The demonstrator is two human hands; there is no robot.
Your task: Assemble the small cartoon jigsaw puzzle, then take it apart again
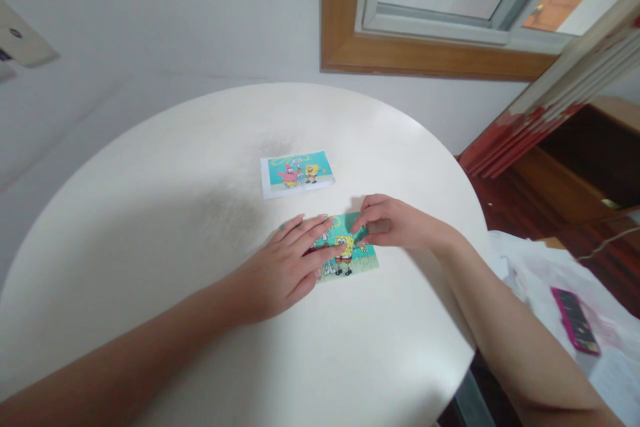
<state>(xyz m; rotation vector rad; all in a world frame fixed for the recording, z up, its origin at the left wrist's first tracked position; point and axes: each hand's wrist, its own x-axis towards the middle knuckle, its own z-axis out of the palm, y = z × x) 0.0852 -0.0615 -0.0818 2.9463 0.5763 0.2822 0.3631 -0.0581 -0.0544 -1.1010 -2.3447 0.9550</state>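
Note:
A jigsaw puzzle (367, 263) with cartoon figures on a teal ground lies flat on the white table, piece seams faintly showing. My left hand (287, 267) rests palm down across its left part with the fingers spread, hiding much of that side. At the puzzle's upper right edge, my right hand (387, 221) is bent into a pinch. A dark teal patch shows at its fingertips; whether that is a lifted piece or shadow I cannot tell. Just beyond the puzzle lies a picture card (299, 173) with a similar cartoon scene and a white border at its left.
The round white table (150, 227) has grey scuffs near its middle and stands close to a wall with a wood-framed window (345, 47). To the right are a red-and-white curtain (520, 133), a wooden cabinet (600, 180) and a pink-edged phone-like object (575, 320) on white plastic.

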